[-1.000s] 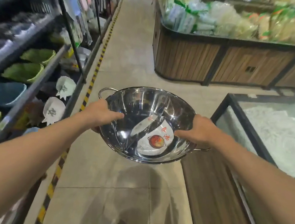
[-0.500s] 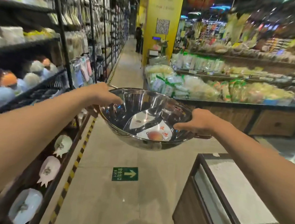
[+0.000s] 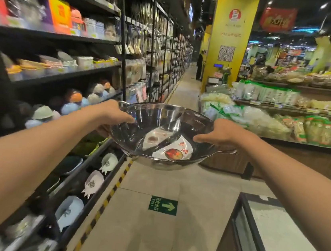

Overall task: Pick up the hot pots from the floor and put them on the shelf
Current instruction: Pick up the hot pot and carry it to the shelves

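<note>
Left hand (image 3: 111,116) and right hand (image 3: 219,134): each grip closed on opposite rims of steel hot pot (image 3: 159,137), held in the air over aisle floor (image 3: 146,237). Inside pot: divider, white label, red characters unreadable. Left of grip: shelf (image 3: 66,75) of bowls. Below: green floor sign (image 3: 163,205), "EXIT" with arrow.

Premises: a shop aisle with a pale tiled floor (image 3: 146,237). A green exit sign (image 3: 163,205) with arrow is fixed flat to the floor. A yellow-and-black hazard strip (image 3: 100,211) runs left of the sign, along the foot of dark metal shelving (image 3: 66,75) stocked with bowls and boxed goods. Beyond the sign stands a yellow pillar (image 3: 229,39) bearing a QR code. Right of the sign, a glass-topped cabinet (image 3: 284,240); farther back on that side, wood-fronted counters (image 3: 302,156) piled with bagged goods. The ceiling is dim.
</note>
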Motion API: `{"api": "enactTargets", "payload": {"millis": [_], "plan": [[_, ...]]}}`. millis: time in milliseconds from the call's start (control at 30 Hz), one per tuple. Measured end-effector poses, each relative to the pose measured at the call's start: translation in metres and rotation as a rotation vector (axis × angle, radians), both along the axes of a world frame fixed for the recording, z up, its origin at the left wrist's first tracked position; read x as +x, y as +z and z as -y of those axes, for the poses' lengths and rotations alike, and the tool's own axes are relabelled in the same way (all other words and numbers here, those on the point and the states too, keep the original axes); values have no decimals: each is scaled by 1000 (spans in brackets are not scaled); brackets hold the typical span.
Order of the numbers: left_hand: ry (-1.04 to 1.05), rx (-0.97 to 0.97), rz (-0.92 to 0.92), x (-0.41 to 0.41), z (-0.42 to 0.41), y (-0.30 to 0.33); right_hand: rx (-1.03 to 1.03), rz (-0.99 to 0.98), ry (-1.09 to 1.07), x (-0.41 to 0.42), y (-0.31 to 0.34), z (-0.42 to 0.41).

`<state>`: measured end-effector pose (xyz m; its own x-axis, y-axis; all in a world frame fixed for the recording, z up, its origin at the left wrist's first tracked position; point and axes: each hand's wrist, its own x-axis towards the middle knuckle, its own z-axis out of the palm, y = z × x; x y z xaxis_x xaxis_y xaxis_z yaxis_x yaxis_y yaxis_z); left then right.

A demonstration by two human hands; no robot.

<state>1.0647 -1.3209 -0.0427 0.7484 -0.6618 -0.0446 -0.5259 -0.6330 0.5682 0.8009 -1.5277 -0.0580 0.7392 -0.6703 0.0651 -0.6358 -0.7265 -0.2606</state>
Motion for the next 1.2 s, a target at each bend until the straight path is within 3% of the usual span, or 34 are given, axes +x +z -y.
{"api": "enactTargets", "payload": {"millis": [300, 667, 933, 1200], "plan": [[372, 15, 49, -30, -183, 16, -6, -16, 359, 72, 6, -103], [732, -40, 76, -72, -476, 45, -64, 84, 755, 169, 33, -344], [1139, -57, 70, -179, -670, 51, -27, 125, 1154, 187, 38, -547], [1610, -8, 130, -325, -794, 45, 52, 125, 1626, 165, 39, -743]]}}
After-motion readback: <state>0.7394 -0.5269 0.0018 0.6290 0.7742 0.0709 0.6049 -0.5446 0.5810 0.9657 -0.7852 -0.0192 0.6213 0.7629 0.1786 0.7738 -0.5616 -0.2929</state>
